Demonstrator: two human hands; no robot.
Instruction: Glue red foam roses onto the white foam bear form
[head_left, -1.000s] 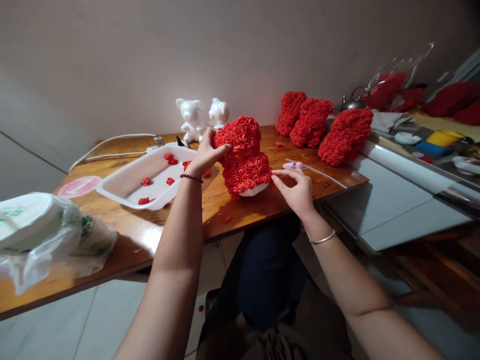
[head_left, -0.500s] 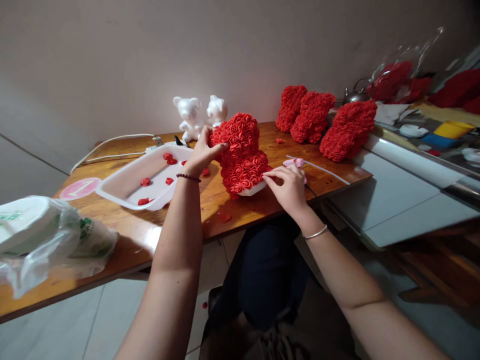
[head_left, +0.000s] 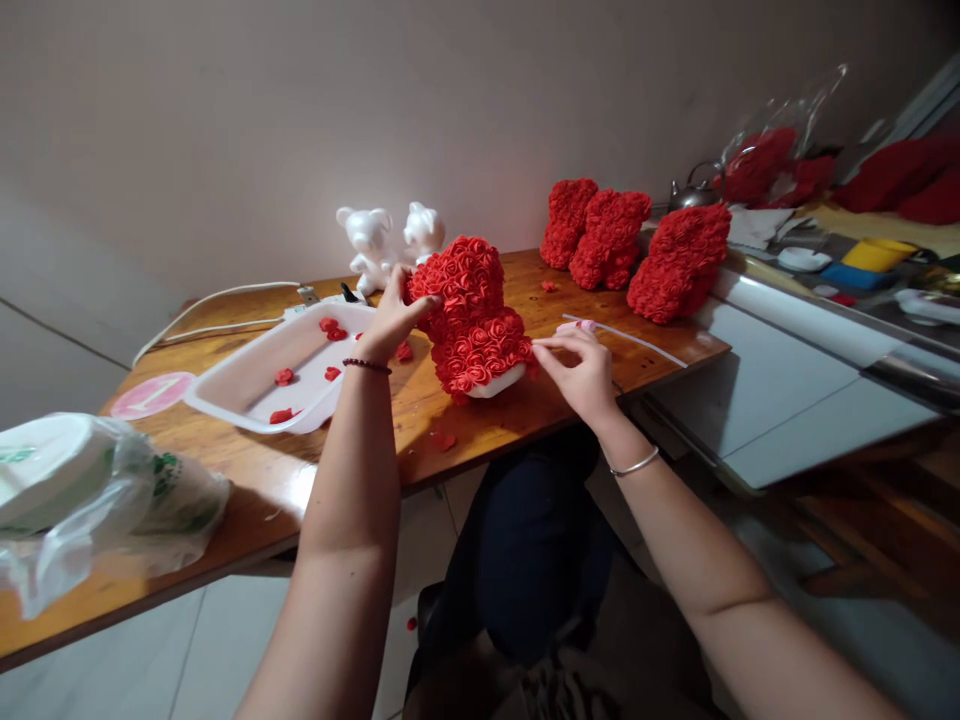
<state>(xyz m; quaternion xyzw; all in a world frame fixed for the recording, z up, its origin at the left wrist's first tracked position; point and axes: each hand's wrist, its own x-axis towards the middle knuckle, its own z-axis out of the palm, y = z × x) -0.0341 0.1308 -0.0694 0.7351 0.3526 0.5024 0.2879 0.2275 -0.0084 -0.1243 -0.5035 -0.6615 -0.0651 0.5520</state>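
The left grip (head_left: 386, 325) is spread and pressing the side of a red foam-rose bear (head_left: 471, 320), which stands on the wooden bench (head_left: 525, 280). (It seems light, but the roses look soft, so better to hold the body gently.) The right grip (head_left: 577, 375) has fingertips pressed together beside the bear's base; I cannot tell if they pinch something.

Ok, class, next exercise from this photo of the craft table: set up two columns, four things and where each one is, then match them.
Things:
1. Rose-covered bear
2. Bare white foam bears
3. Loose red foam roses
4. Silver-coloured bangle

Places:
A. On the right wrist
B. Scattered in the white plastic tray
C. Gripped by the left hand
D. Standing at the back of the wooden table

Pairs: 1-C, 2-D, 3-B, 4-A
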